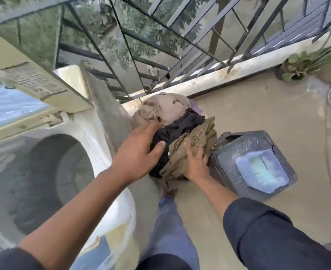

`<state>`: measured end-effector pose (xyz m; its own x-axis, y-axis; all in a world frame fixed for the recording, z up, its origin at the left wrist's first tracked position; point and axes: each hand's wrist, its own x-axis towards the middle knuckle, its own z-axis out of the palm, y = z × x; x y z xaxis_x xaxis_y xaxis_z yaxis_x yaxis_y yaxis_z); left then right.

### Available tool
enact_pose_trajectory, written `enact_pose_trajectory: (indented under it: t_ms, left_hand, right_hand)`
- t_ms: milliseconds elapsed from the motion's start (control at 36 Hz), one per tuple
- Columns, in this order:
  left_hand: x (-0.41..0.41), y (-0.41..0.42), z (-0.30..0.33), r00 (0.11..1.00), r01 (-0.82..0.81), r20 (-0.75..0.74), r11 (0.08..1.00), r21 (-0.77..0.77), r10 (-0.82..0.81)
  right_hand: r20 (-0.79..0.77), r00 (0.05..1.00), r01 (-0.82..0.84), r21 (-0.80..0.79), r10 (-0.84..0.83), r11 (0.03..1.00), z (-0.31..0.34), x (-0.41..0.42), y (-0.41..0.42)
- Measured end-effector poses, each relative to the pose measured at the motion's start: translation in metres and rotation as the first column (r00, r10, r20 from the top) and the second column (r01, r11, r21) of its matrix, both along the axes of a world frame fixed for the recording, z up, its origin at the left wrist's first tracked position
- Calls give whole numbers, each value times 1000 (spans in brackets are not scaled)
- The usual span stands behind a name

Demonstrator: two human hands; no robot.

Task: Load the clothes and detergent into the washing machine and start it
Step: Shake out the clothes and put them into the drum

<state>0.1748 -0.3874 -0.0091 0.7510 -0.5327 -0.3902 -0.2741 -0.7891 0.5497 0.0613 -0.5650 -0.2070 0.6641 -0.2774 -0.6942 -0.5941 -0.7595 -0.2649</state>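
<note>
- Washer [94, 133] at left of frame, top-loading, lid [34, 82] raised at upper left; drum [43, 182] at lower left, open and, as far as can be seen, without clothes inside.
- Pile of clothes [172, 125] at centre of frame, just right of the washer's side, seemingly heaped in some container low on the floor (container itself hidden under the cloth): beige piece [160, 108] on top towards the railing, black piece [176, 127] in the middle, olive piece [192, 151] nearest the camera.
- Left hand [137, 152] at centre, fingers spread and fairly straight, laid over the black and beige cloth, thumb against the black piece; no closed grip yet.
- Right hand [196, 164] just right of centre, fingers curled into the olive piece, gripping a bunch of it.
- Grey bin [258, 162] with a pale flap lid at right of centre, beside the pile; potted plants [295, 69] at upper right by the railing [160, 45].
- No detergent recognisable anywhere in frame.
- Judged progress: early. Lid up, gathering of clothes under way.
- Left to do: lift the pile across into the drum, add detergent, shut the lid, start the machine (controls not made out here).
</note>
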Motion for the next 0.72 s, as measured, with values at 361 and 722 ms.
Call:
enact_pose_trajectory:
  t_ms: [361, 722]
  left_hand:
    - [13, -31, -26, 978, -124, -155, 988, 89, 137]
    - [14, -14, -8, 968, -12, -251, 999, 34, 20]
  right_hand:
    - [172, 942, 294, -13, -288, 956, -33, 46, -15]
    - [28, 834, 428, 597, -550, 679, 105, 65, -55]
